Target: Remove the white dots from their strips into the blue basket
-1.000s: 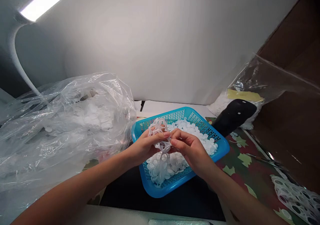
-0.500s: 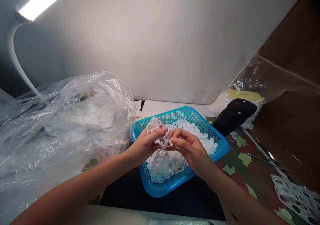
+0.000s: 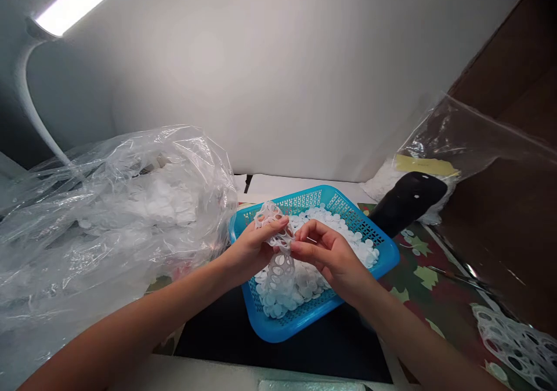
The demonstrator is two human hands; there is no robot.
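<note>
1. Since the earlier view, the punched white plastic strip [image 3: 281,269] hangs longer below the hands, and the two hands have drawn slightly apart.
2. Thumb and fingers of the left hand [image 3: 255,252] are closed on the strip's upper part, holding it up.
3. The right hand [image 3: 328,254] is curled, its fingertips at the strip's right edge; whether they grip it or only touch it, I cannot tell.
4. The strip sits above the left part of the blue plastic basket [image 3: 383,260], its tail dangling towards the white plastic discs [image 3: 361,249] heaped inside. I cannot tell whether the tail touches them.
5. Two hands are at work, and no other person's hands show. There is one basket on the desk [image 3: 282,350], and the discs are far too many to count.
6. Two strips are in view: the held one and a second punched strip [image 3: 517,344] at the near right, lying on a camouflage-patterned mat [image 3: 429,278].
7. Two clear plastic bags flank the basket: a large crumpled bag [image 3: 108,223] on the left, with white discs inside, and a bag with a yellow label [image 3: 452,130] at the far right, beside one black object [image 3: 407,202] whose kind is unclear.
</note>
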